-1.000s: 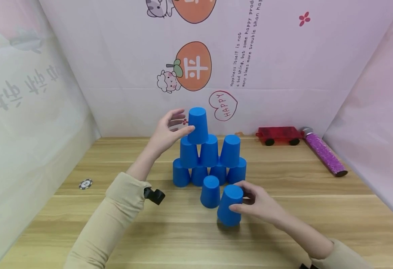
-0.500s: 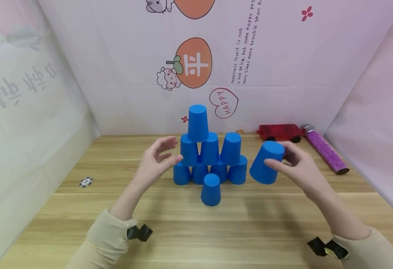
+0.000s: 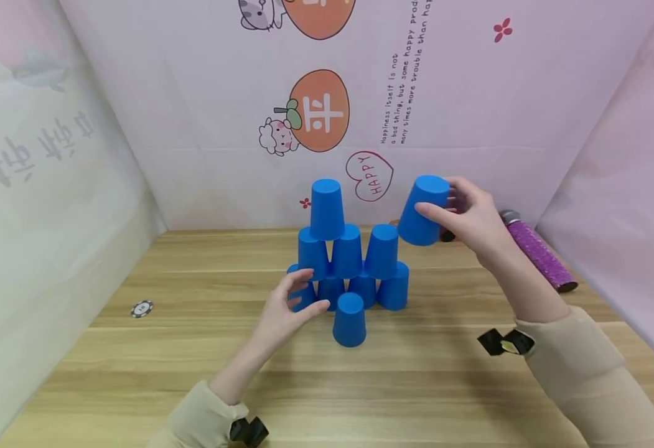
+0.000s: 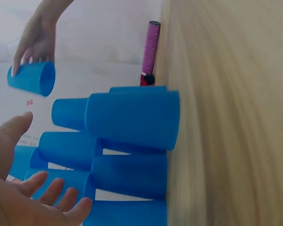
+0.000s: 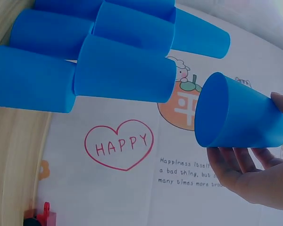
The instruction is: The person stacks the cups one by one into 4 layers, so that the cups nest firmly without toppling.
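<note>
My right hand (image 3: 472, 218) grips a blue plastic cup (image 3: 420, 211), mouth down and slightly tilted, in the air to the right of a stack of blue cups. That stack has a row of several cups (image 3: 392, 286) at the bottom, three cups (image 3: 383, 252) above them, and one top cup (image 3: 327, 210) over the left pair. One loose cup (image 3: 350, 320) stands upside down in front of the stack. My left hand (image 3: 282, 311), fingers spread and holding nothing, is just left of this loose cup; in the left wrist view the left hand (image 4: 33, 188) appears beside the stacked cups.
A purple glittery microphone (image 3: 539, 252) lies at the back right. Behind my right hand a red toy cart is mostly hidden, though part of the cart (image 5: 47, 215) shows in the right wrist view. A poker chip (image 3: 142, 308) lies on the wooden table (image 3: 203, 348) at left.
My right hand has lifted its cup from beside the loose cup, out to the right and up to the stack's upper height. My left hand has come down from the top cup toward the loose cup.
</note>
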A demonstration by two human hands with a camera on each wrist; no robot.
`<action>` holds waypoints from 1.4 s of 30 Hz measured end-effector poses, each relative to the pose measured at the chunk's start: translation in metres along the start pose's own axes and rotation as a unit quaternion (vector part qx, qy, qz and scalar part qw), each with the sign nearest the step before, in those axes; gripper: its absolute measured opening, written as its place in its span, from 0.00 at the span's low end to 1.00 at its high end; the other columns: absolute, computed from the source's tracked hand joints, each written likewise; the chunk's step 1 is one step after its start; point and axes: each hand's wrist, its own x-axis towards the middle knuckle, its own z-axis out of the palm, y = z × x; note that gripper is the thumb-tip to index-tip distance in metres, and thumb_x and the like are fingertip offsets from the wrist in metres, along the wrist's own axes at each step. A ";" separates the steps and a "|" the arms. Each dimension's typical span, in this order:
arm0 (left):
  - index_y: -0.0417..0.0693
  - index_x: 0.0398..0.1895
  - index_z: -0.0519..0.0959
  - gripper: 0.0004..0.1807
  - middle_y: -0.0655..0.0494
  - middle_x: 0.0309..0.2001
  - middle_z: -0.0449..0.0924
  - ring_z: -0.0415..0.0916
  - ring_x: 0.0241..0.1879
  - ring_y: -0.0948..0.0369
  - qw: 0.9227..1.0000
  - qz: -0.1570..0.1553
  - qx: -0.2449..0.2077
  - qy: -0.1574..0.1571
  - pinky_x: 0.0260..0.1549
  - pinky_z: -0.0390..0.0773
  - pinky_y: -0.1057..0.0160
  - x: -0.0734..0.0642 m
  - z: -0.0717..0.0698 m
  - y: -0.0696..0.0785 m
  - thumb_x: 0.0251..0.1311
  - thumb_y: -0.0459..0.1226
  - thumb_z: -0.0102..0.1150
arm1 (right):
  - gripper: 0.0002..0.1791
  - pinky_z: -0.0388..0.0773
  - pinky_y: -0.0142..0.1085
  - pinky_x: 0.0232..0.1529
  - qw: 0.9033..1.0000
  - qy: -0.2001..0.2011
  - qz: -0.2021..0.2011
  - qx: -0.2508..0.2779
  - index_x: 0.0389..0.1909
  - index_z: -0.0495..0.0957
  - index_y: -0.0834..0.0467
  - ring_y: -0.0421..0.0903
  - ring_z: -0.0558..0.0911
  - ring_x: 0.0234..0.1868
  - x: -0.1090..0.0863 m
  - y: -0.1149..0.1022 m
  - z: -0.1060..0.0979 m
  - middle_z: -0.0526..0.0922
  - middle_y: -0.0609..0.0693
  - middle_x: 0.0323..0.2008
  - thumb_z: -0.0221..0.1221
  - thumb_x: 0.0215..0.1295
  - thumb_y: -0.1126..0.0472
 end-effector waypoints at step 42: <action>0.44 0.66 0.62 0.39 0.44 0.64 0.67 0.67 0.62 0.46 0.994 -0.024 0.016 -0.106 0.57 0.72 0.44 0.012 0.047 -0.018 0.54 0.48 0.65 | 0.35 0.71 0.59 0.57 0.996 -0.083 -0.011 0.014 0.64 0.64 0.51 0.56 0.72 0.60 0.049 0.003 0.063 0.71 0.57 0.61 0.60 0.59 0.43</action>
